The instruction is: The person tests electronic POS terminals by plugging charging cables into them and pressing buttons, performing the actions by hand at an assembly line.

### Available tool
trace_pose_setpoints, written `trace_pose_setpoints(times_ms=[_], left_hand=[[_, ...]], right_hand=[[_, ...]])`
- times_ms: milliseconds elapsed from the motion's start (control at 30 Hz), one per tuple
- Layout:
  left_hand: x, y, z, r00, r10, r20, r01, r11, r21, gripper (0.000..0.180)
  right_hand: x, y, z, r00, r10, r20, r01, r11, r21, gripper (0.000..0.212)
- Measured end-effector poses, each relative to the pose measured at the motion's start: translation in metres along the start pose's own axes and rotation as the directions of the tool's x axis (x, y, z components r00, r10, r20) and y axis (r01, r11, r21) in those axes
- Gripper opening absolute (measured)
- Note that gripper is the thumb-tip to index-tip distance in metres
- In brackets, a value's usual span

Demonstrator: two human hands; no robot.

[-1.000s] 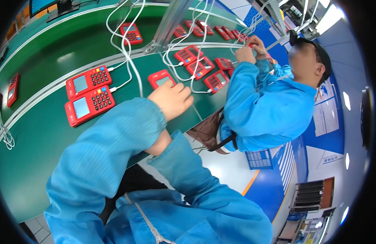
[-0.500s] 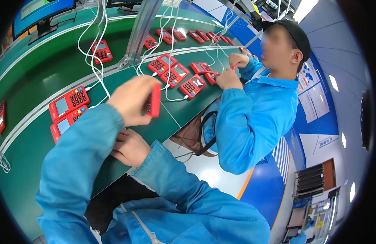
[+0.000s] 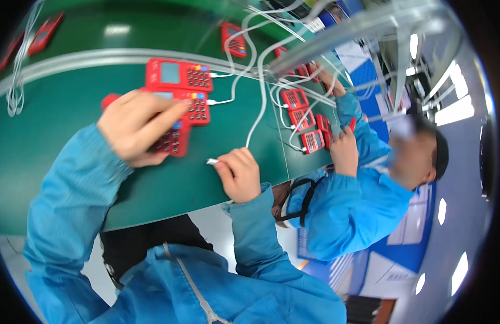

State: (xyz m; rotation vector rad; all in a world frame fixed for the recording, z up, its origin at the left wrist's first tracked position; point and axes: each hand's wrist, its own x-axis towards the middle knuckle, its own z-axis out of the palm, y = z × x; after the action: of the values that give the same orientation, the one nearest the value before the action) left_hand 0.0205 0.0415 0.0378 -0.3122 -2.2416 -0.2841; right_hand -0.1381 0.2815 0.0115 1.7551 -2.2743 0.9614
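My left hand [image 3: 144,127] is closed around a red card payment terminal [image 3: 178,141], whose keypad end shows past my fingers while the rest is covered. Just beyond it, two more red terminals [image 3: 154,74] lie side by side, white cable plugs [image 3: 211,102] in their right ends; my left hand hides part of the nearer one. To the right, my right hand [image 3: 240,175] pinches a white charging cable [image 3: 254,129] near its end. The bare plug [image 3: 211,161] sticks out toward the held terminal, apart from it.
Several cabled red terminals [image 3: 302,119] lie on the green bench [image 3: 98,210] at the right, near a co-worker [image 3: 341,216] in blue. Behind a metal rail [image 3: 115,56], more terminals [image 3: 235,40] lie on a green surface. White cables hang across; a metal post [image 3: 363,40] slants at upper right.
My left hand has moved left with the terminal, turning its keypad into view. My right hand has come out from beside my left arm and shows the cable plug. The view has swung left.
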Motion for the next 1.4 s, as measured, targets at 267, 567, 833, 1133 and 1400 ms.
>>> trace_pose_setpoints(times_ms=[267, 567, 833, 1133, 1400], left_hand=[[-0.021, -0.001, 0.017, 0.996, -0.012, 0.085, 0.002, 0.993, 0.119, 0.079], [-0.018, 0.001, 0.02, 0.997, -0.069, 0.026, 0.065, 0.99, 0.123, 0.07], [-0.014, 0.024, 0.037, 0.985, -0.128, 0.113, 0.108, 0.979, 0.17, 0.045], [-0.012, 0.026, 0.028, 0.874, -0.291, 0.389, 0.291, 0.955, 0.061, 0.082], [-0.017, 0.011, 0.017, 0.906, -0.261, 0.333, 0.237, 0.965, 0.113, 0.078]], right_hand=[[0.053, -0.022, 0.008, 0.966, 0.196, 0.171, -0.234, 0.941, 0.243, 0.014], [0.08, -0.031, -0.004, 0.957, 0.124, 0.263, -0.176, 0.967, 0.183, 0.01], [0.071, 0.003, -0.005, 0.948, -0.027, 0.317, -0.002, 0.996, 0.09, 0.01], [0.059, 0.067, -0.057, 0.967, -0.075, 0.244, 0.17, 0.9, -0.401, 0.014], [0.201, 0.004, 0.02, 0.935, -0.266, 0.235, 0.264, 0.964, 0.042, 0.024]])
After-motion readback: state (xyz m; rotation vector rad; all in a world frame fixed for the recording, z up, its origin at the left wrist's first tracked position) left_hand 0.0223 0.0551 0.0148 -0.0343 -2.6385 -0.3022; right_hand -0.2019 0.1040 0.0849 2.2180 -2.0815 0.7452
